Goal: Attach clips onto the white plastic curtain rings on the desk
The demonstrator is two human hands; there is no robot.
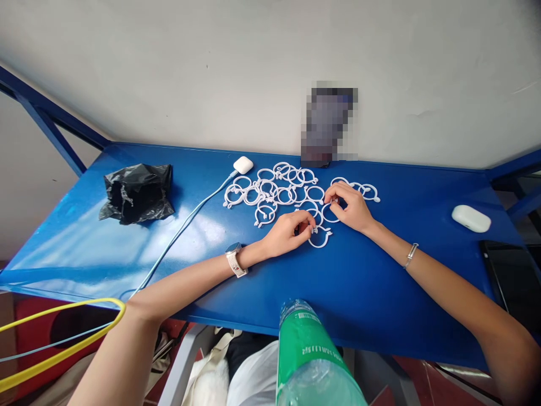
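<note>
White plastic curtain rings [267, 195] lie in a loose, overlapping pile on the blue table [236, 293], each with a small eyelet. My left hand [289, 232] is closed in a pinch at the small end of the nearest ring [319, 247], which rests at the front of the pile. Just right of it, my right hand [351, 207] has thumb and fingers pinched on the edge of another ring [331, 221]. The fingertips partly hide both grip points. Beyond my right hand, a few more rings [370, 192] lie apart from the pile.
A crumpled black plastic bag [137, 192] sits at left. A white charging case [243, 164] is joined to a pale blue cable [186, 223]. At right are a white earbud case [471, 219] and a dark tablet-like device [513, 276]. A green-labelled bottle [310, 344] stands at the front edge.
</note>
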